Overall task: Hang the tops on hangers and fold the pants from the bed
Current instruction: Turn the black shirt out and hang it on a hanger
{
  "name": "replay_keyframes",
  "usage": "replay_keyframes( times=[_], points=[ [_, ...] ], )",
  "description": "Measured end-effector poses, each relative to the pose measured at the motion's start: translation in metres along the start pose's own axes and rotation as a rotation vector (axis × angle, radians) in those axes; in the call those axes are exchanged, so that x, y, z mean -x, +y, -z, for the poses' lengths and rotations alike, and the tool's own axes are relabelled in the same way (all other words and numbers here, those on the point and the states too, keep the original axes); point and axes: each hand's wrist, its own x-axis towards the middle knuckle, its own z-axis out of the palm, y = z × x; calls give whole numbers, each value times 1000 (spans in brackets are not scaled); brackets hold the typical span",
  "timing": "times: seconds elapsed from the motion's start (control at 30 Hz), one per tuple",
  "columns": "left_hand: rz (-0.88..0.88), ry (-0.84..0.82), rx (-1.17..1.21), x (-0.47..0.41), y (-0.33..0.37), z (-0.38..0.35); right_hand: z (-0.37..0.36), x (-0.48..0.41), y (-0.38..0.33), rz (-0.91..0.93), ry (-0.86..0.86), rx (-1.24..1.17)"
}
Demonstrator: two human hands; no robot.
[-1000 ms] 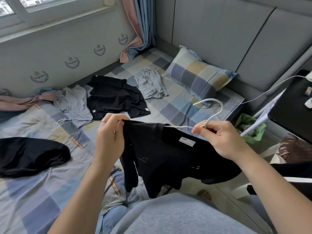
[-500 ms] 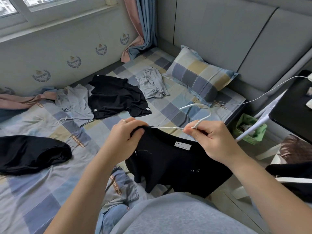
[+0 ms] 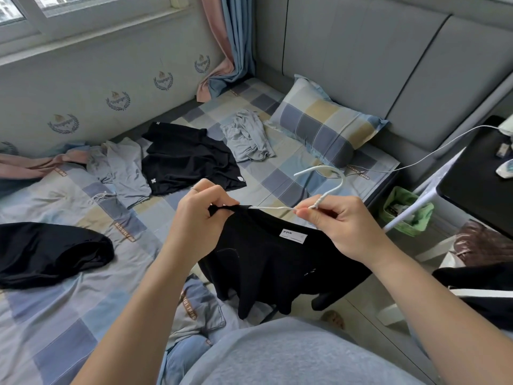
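View: head, looking down at two hands above the bed.
Left grip: fingers curled in tight, pinching the shoulder edge of the black top.
Right grip: fingers curled, pinching the white hanger just under its hook.
Black top: up in the air between both hands, hanging down over the bed edge, neck tag showing.
Hanger: one thin arm runs from the right grip to the cloth at the left grip; other arm hidden.
Step now: most likely putting this top on its hanger, one shoulder first.
Next move: probably tugging the cloth over the hanger end, then doing the other shoulder, with the hook held steady.
Waiting on the bed: another black top, grey clothes, a dark bundle; tops or pants, hard to tell.
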Motion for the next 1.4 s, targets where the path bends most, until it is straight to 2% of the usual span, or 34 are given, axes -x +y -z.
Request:
replay_keyframes(
  times=[0.1,0.17,0.23,0.33,0.43,0.57,0.7,0.8,0.9,1.1,1.17,1.3,1.4],
  points=[
    [-21,8,-35,-1,-1,1,7,0,6,-55,14,-38],
    [0,51,-33,-3,-7,7,22,1,18,-80,-14,79],
    [49,103,3,-5,-18,17,42,2,31,-216,-118,163],
    [85,137,29,-8,-35,33,63,10,62,-463,-293,123],
    [79,150,43,-11,-46,42,66,16,90,-563,-245,285],
    [68,136,-11,-11,-56,46,62,16,96,-491,26,410],
    [62,111,-110,-8,-57,42,59,16,81,-296,333,422],
    [105,143,-95,-5,-57,38,56,19,64,-135,321,338],
    [174,184,59,-3,-62,39,54,24,55,-23,265,404],
    [167,73,203,-7,-54,40,56,39,56,-164,264,280],
    [147,41,215,-12,-47,36,56,45,53,-201,286,284],
    [109,-62,220,-26,-29,15,52,63,38,-156,287,287],
    [63,-175,194,-37,-12,-8,59,89,30,-249,339,325]
  ],
)
